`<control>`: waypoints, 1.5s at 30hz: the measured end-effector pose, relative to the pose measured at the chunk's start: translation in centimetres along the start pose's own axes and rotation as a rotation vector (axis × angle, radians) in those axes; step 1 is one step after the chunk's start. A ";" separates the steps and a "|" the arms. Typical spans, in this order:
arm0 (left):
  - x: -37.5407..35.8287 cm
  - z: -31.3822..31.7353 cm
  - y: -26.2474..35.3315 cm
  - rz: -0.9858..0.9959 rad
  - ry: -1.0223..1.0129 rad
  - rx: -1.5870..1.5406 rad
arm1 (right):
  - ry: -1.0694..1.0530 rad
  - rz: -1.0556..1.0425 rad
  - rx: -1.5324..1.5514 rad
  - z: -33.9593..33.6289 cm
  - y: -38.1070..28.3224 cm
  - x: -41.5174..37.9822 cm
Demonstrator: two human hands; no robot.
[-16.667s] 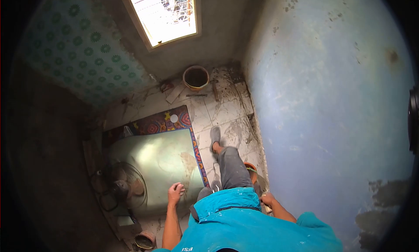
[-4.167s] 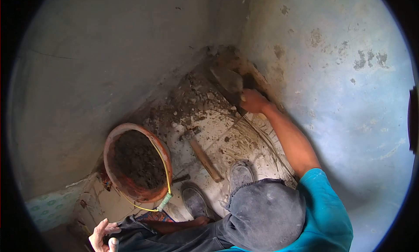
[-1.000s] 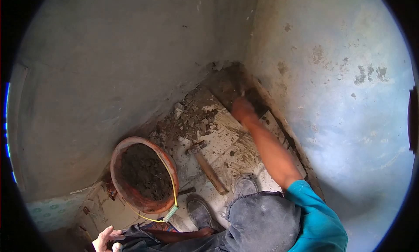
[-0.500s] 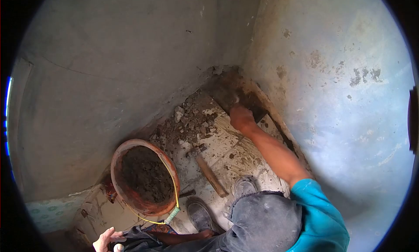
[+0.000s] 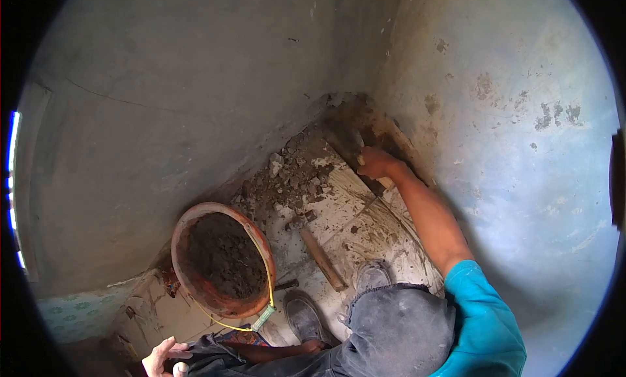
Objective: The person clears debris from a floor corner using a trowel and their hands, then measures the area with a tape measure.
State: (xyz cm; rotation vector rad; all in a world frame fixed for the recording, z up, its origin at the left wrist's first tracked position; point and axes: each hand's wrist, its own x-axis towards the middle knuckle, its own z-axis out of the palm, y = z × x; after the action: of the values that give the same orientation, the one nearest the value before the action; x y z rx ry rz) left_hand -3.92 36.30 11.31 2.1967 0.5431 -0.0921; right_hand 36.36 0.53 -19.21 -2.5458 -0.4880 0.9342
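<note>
In the dug-out corner, my right hand (image 5: 379, 163) is closed around the wooden handle (image 5: 386, 182) of what looks like a trowel. Its narrow metal part (image 5: 359, 140) points toward the dark, bare pit (image 5: 344, 132); the blade is hardly visible. My left hand (image 5: 164, 357) is at the lower left beside my knee, fingers apart and slightly bent, with nothing seen in it. An orange bucket (image 5: 179, 253) of dark mortar or soil (image 5: 225, 256) stands between my left hand and the wall. Its yellow handle hangs down with a green grip (image 5: 263, 318).
A hammer with a wooden handle (image 5: 323, 258) lies on the dirty floor tiles (image 5: 358, 227). Broken rubble (image 5: 297, 175) is heaped along the grey wall (image 5: 195, 83). A stained bluish wall (image 5: 521, 162) closes off the right side. My shoes (image 5: 306, 317) are beside the bucket.
My right hand has shifted slightly, and the wooden handle and metal part now show more clearly. The whole view has turned a little. My left hand stays by the knee.
</note>
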 end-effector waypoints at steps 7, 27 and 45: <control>0.0 0.5 0.4 0.023 -0.014 -0.006 | -0.123 -0.001 0.259 1.2 1.3 1.3; 0.1 1.4 2.0 -0.033 0.002 0.009 | 0.055 0.015 0.025 2.3 -1.5 1.7; -0.3 0.9 1.3 -0.025 -0.014 0.010 | 0.063 0.047 1.072 7.9 -6.9 0.9</control>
State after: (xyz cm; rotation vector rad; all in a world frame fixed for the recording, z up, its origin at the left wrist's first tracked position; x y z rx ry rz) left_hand -3.56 34.80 11.80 2.1976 0.5640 -0.1238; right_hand 30.39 8.70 -22.08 -1.5942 0.1067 0.8068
